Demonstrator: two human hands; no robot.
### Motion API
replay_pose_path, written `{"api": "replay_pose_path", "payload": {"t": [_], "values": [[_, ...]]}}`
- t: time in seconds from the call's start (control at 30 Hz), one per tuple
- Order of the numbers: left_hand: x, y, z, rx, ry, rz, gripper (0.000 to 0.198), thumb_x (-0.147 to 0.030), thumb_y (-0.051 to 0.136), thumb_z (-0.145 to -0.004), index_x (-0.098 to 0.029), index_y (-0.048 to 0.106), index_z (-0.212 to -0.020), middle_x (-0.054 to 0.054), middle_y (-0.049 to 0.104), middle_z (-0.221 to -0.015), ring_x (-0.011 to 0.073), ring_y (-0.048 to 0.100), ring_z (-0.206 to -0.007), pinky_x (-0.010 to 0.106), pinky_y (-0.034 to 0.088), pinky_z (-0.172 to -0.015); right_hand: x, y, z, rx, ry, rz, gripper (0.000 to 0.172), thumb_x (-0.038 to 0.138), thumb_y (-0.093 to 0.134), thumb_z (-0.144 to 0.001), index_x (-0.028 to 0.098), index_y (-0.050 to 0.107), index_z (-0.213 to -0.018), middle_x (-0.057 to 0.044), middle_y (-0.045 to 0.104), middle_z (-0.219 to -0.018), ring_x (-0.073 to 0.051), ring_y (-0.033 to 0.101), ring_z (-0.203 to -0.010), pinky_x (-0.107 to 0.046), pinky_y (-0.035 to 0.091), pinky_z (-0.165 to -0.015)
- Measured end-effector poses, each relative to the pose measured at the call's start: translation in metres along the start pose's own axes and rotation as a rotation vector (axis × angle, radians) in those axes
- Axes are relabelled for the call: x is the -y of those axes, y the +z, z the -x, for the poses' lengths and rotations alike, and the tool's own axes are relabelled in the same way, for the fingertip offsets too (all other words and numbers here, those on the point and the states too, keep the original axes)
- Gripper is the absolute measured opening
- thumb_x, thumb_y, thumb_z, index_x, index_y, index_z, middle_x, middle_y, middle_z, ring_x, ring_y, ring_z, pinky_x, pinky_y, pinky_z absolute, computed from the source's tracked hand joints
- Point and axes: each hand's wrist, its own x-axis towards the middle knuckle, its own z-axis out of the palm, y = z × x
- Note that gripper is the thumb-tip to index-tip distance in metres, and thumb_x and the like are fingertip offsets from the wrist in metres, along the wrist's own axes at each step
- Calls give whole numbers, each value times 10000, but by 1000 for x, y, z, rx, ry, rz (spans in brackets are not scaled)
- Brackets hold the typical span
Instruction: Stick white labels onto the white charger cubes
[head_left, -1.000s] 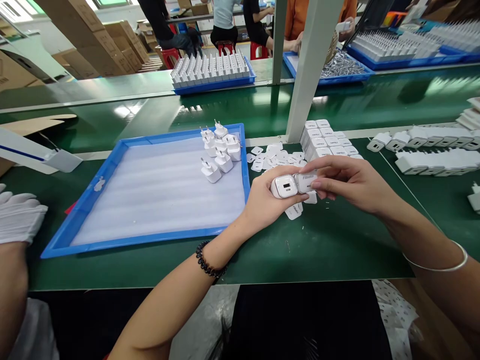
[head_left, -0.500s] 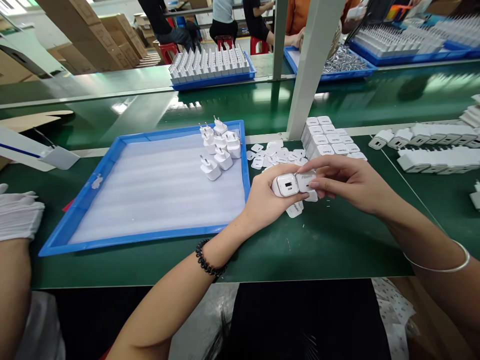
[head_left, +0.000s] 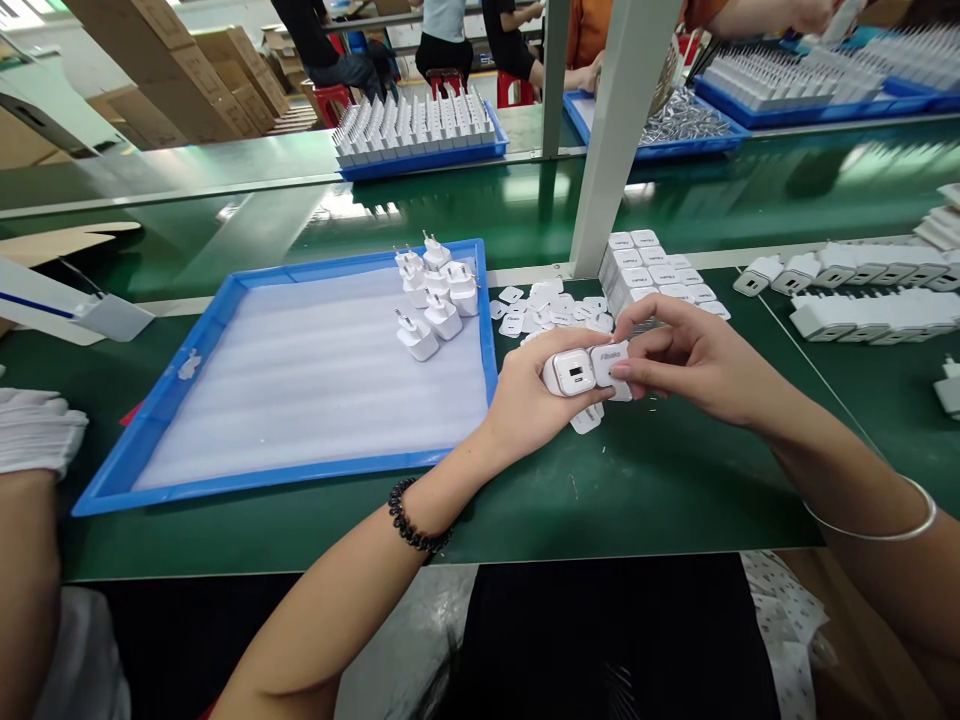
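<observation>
My left hand [head_left: 529,400] grips a white charger [head_left: 576,372] with its port face toward me. My right hand [head_left: 694,362] pinches the charger's right side, fingers pressed on a printed film or label there. Both hands hover just above the green mat, right of the blue tray [head_left: 292,480]. Several white chargers [head_left: 433,295] stand prongs-up in the tray's far right corner. Small white stickers [head_left: 544,308] lie scattered behind my hands, and a stack of white labelled pieces [head_left: 651,275] sits behind my right hand.
A white post [head_left: 615,140] rises behind the stack. Rows of white chargers [head_left: 870,295] lie at the right. A co-worker's white-gloved hand [head_left: 37,430] rests at the left edge. Filled blue trays [head_left: 416,135] and seated people sit beyond the green conveyor [head_left: 450,215].
Hands and charger have stayed nearly put; my right fingers shifted slightly on the charger's side. The view drifted a little.
</observation>
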Motion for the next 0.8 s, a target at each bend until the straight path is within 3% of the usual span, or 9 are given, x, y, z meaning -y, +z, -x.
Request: {"api": "replay_pose_path", "payload": {"t": [0.3,0.47,0.57,0.63,0.8], "values": [[1,-1,0,15,-14,-15,433,-317,904,-690,-197,749,-1077,80,769,-1142,246,706,-1064,368,540,-958,0,3,-2,-25,38,-61,422,426,861,-757,253,487,-846,55,631,-551,-135,569,-518,-270,420,-519],[-3,-1,-1,-9,-81,80,430,-290,915,-669,-183,758,-1055,76,778,-1106,237,720,-1033,349,561,-924,-5,4,-3,-103,63,-27,437,411,875,-742,245,494,-875,99,493,-502,-92,434,-456,-236,329,-459],[-4,0,-1,-11,-72,126,402,-278,908,-675,-180,759,-1035,73,781,-1096,231,727,-1018,333,572,-899,-9,9,-5,-47,62,-81,460,436,846,-767,244,535,-1047,17,653,-789,-144,592,-688,-246,471,-543],[-3,0,-1,-14,-52,120,376,-269,893,-694,-181,761,-1035,75,780,-1103,229,727,-1021,327,572,-900,-11,14,-7,-1,79,-115,482,452,820,-787,247,543,-1124,-20,671,-970,-164,631,-798,-264,540,-598],[-4,0,1,1,-79,122,399,-241,879,-694,-189,768,-1074,72,787,-1082,221,739,-949,311,589,-827,-10,17,-6,109,74,-159,379,441,764,-844,232,592,-1110,-2,698,-865,-162,673,-694,-294,586,-613]]}}
